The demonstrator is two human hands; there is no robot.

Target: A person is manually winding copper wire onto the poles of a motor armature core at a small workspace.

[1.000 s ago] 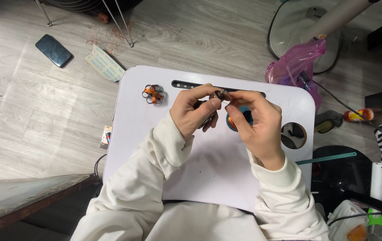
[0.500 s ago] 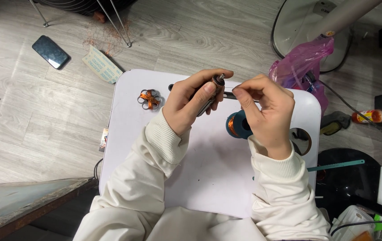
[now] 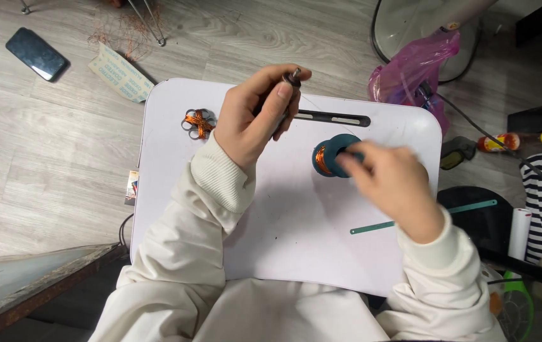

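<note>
Filling frame centre, white lap table point(image 3: 176, 190). Left hand point(image 3: 252, 120), upper centre, pinches a small dark coil point(image 3: 295, 77) at its fingertips. Right hand point(image 3: 391, 183), blurred, centre right, fingers on teal wire spool point(image 3: 329, 156); grip unclear. Wound copper coil point(image 3: 199, 121) lies upper left on table.
</note>
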